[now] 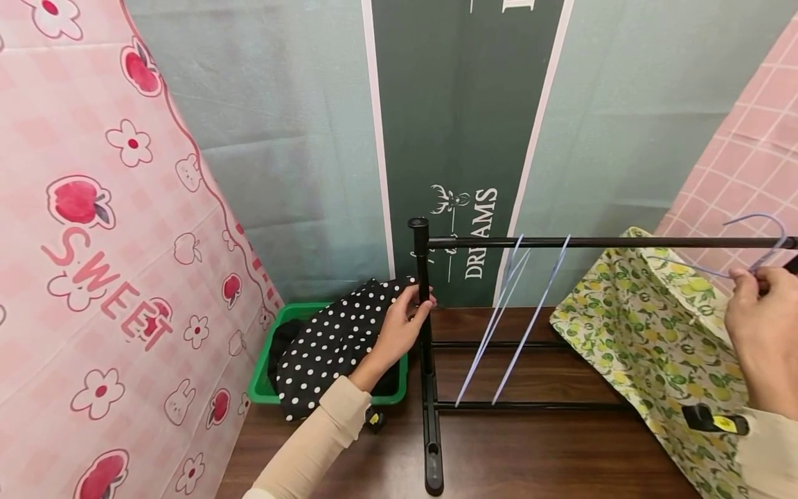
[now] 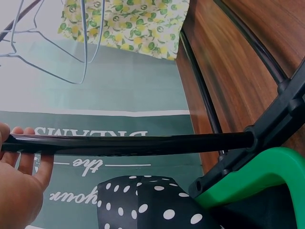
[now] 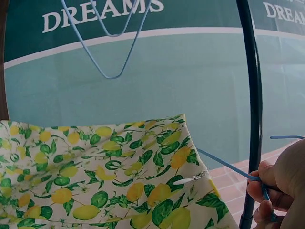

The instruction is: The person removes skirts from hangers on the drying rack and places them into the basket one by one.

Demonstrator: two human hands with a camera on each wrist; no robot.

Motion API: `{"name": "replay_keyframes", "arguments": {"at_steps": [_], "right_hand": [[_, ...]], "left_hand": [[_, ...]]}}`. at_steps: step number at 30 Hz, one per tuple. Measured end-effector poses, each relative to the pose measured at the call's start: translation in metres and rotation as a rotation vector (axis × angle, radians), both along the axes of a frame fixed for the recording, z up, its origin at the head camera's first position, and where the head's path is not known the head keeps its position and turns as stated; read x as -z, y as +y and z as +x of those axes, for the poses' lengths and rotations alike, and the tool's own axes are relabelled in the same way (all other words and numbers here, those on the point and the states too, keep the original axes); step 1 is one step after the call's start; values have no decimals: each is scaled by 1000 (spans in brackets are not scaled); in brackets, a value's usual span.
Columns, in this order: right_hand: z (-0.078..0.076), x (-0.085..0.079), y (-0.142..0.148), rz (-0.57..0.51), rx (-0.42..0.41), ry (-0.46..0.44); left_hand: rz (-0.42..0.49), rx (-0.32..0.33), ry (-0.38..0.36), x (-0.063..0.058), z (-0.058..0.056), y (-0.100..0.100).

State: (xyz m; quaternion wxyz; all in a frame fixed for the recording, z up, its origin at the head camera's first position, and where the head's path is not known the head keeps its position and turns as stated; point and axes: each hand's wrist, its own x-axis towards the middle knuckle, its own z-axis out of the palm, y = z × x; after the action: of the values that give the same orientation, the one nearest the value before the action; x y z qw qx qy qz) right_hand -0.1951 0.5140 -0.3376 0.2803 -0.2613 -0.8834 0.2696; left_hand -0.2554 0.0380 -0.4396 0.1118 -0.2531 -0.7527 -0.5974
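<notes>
My left hand (image 1: 399, 329) grips the upright post (image 2: 143, 144) of a black clothes rack, thumb in front and fingers behind. At the right end of the rack my right hand (image 1: 763, 326) pinches a blue hanger (image 3: 224, 163) just below its hook, which reaches up to the top bar (image 1: 598, 242). A lemon-print fabric cover (image 1: 661, 346) hangs from this hanger. A small zip pull (image 3: 188, 180) shows near the cover's edge. The cover hides most of the hanger's lower part.
Two bare blue hangers (image 1: 533, 326) hang on the bar nearer the left post. Left of the rack, a green basket (image 1: 264, 395) holds a black polka-dot cloth (image 1: 337, 339) that drapes over its rim. The rack's foot (image 1: 433, 464) stands on the brown wood surface (image 1: 536, 457). Printed fabric lines the back and sides.
</notes>
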Motion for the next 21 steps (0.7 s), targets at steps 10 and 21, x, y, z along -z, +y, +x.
{"name": "replay_keyframes", "arguments": {"at_steps": [10, 21], "right_hand": [[5, -8, -10, -69, 13, 17], [9, -14, -19, -20, 26, 35]], "left_hand": [[1, -17, -2, 13, -9, 0], [14, -12, -23, 16, -10, 0]]}}
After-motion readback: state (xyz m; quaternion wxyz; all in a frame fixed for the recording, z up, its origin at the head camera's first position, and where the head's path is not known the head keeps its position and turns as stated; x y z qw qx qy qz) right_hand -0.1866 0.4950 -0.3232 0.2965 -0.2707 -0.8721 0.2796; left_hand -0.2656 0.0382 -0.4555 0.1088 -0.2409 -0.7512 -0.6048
